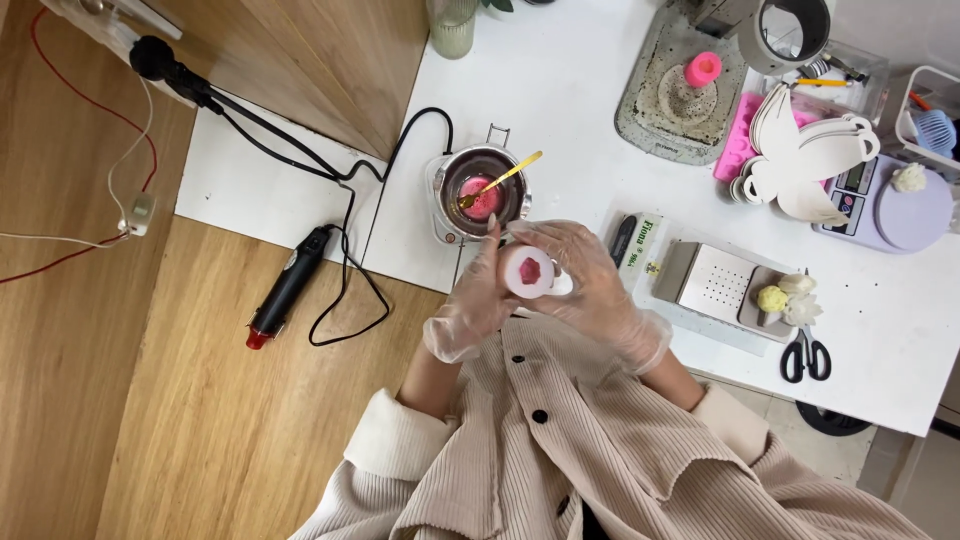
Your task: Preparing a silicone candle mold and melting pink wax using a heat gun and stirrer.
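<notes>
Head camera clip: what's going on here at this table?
A person in clear gloves holds a small white mold with pink filling between the left hand and right hand, just above the edge of the white table. Right behind it sits a small melting pot of pink wax with a gold spoon resting in it. A heat gun lies on the floor to the left; scissors and a scale sit to the right.
</notes>
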